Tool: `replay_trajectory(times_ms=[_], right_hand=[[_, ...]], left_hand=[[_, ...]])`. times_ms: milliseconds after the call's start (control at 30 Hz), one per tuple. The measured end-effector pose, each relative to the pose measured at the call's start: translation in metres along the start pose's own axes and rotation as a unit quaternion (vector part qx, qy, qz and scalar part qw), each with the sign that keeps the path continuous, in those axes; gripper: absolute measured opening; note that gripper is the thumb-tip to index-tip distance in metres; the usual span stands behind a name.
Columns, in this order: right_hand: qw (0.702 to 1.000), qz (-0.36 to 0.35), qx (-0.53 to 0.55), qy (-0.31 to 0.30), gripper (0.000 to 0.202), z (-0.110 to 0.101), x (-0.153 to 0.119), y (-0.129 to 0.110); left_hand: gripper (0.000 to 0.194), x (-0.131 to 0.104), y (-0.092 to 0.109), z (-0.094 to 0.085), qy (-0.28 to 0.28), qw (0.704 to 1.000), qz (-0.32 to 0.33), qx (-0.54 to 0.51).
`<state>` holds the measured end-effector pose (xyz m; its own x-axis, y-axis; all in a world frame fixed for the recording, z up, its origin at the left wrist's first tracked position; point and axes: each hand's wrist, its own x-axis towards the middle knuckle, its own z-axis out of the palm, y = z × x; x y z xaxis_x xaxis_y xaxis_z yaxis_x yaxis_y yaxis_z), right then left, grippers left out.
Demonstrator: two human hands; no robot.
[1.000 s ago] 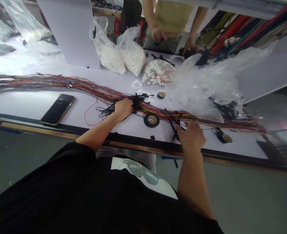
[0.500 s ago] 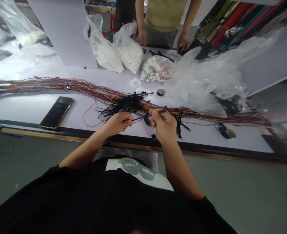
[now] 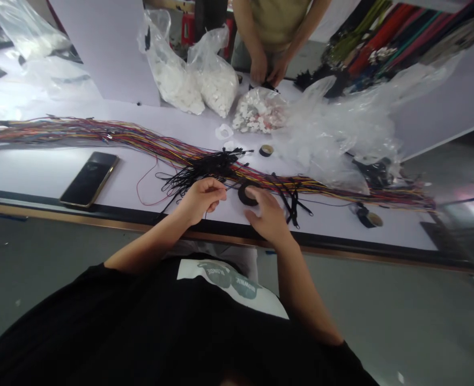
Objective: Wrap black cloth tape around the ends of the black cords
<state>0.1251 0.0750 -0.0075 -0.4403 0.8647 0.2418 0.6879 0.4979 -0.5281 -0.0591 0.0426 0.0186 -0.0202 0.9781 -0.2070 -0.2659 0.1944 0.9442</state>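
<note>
My left hand [image 3: 205, 199] is closed in a pinch on a thin black cable, whose end sticks out past the fingertips to the right. Just right of it, my right hand [image 3: 268, 215] has thumb and fingers apart at the right edge of a roll of black tape [image 3: 245, 196]; whether it touches the roll I cannot tell. Behind my left hand lies a heap of black cables [image 3: 208, 167], on top of a long bundle of coloured wires [image 3: 152, 140]. Several short black cable pieces [image 3: 292, 201] lie right of my right hand.
A phone [image 3: 90, 178] lies at the left. Clear bags of white parts [image 3: 216, 88] and crumpled plastic bags [image 3: 329, 128] stand behind the wires. Other tape rolls [image 3: 266, 150] rest on the table [image 3: 28, 169]. Across it are a co-worker's hands [image 3: 267, 69].
My right hand has let go of the black piece it pinched and opened beside the tape roll. My left hand has shifted slightly right. The co-worker's hands have come together.
</note>
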Motion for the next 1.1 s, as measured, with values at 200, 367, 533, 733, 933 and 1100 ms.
replay_trajectory(times_ms=[200, 367, 533, 733, 933, 1100], right_hand=[[0.996, 0.058, -0.071, -0.004, 0.045, 0.020, 0.003, 0.005], [0.969, 0.062, 0.235, 0.037, 0.048, 0.008, -0.007, -0.004], [0.960, 0.058, 0.267, 0.064, 0.042, -0.003, -0.015, -0.028], [0.985, 0.022, 0.142, 0.098, 0.031, -0.007, -0.019, -0.041], [0.995, -0.058, 0.027, 0.079, 0.034, -0.007, -0.021, -0.041], [0.995, -0.023, -0.042, 0.089, 0.030, -0.006, -0.017, -0.045]], left_hand=[[0.006, 0.006, -0.006, -0.002, 0.035, 0.998, 0.012, -0.057], [0.004, -0.001, -0.005, -0.001, 0.036, 0.998, 0.053, 0.002], [0.017, -0.013, -0.002, 0.004, -0.017, 0.976, 0.160, 0.145], [0.015, -0.019, -0.004, 0.008, -0.013, 0.941, 0.229, 0.247], [0.009, -0.017, -0.011, 0.009, 0.016, 0.920, 0.258, 0.294], [0.005, -0.015, -0.010, 0.014, -0.014, 0.952, 0.183, 0.244]])
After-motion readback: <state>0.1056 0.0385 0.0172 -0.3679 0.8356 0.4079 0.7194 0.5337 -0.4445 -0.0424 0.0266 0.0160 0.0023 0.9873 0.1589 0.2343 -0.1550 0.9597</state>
